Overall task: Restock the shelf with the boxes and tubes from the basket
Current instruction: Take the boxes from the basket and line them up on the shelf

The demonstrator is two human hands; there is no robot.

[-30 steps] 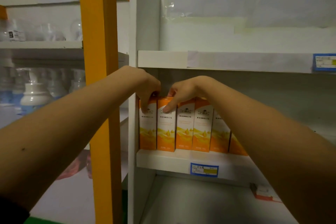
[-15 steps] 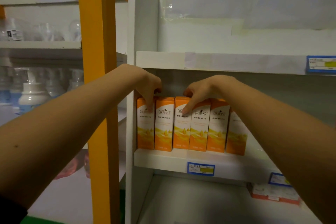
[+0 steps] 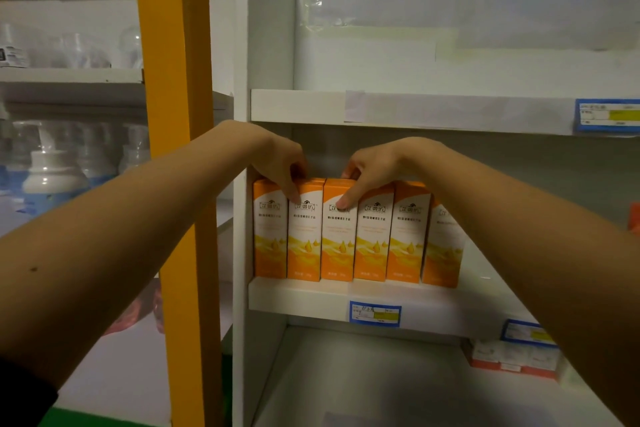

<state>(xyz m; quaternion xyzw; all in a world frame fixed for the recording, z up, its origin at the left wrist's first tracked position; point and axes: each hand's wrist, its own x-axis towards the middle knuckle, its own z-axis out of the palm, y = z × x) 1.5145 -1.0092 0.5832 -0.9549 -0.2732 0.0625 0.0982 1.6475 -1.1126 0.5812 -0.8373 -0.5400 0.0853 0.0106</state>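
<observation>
Several upright orange-and-white boxes (image 3: 372, 236) stand in a tight row at the left end of the white middle shelf (image 3: 311, 298). My left hand (image 3: 282, 163) pinches the top of the second box from the left (image 3: 304, 236), thumb on its front. My right hand (image 3: 367, 173) grips the top of the third box (image 3: 338, 236), thumb pressed on its face. The rightmost box (image 3: 441, 246) is turned slightly and partly hidden by my right forearm. No basket or tubes are in view.
An orange upright post (image 3: 173, 149) stands left of the white shelf side panel (image 3: 266, 45). Pump bottles (image 3: 52, 173) fill the neighbouring shelves on the left. The lower shelf holds a flat red-and-white box (image 3: 512, 357) at right. Blue price tags (image 3: 375, 313) mark the shelf edges.
The view shifted so the row sits further right. My right hand slid from the second box to the third. More of the row shows past my right arm.
</observation>
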